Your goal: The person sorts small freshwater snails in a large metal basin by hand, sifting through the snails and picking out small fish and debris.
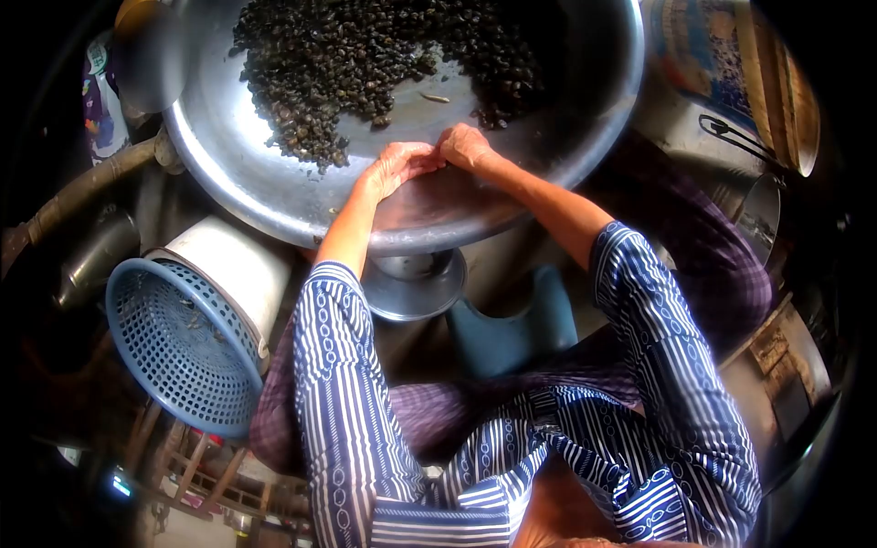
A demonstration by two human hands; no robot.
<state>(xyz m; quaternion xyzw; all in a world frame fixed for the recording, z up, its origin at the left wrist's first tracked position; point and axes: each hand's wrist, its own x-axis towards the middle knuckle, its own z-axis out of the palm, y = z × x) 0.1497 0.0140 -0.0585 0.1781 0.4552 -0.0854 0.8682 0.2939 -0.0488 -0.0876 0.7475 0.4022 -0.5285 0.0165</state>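
A wide metal basin (pixel 206 169) holds a heap of small dark shellfish (pixel 343 68), which look like snails. Over the near side of the basin, my left hand (pixel 400 166) and my right hand (pixel 466 146) meet with fingers bent and pressed together. Whatever they pinch between them is hidden or too small to name. Just beyond the hands, a small yellowish sliver (pixel 435 98) lies on the bare metal between parts of the heap.
A blue plastic colander (pixel 137 342) leans against a white bucket (pixel 233 260) on the left. Below the basin are a metal bowl (pixel 416 290) and a blue plastic stool (pixel 512 338). A pair of dark-handled tongs or scissors (pixel 731 132) rests at the right.
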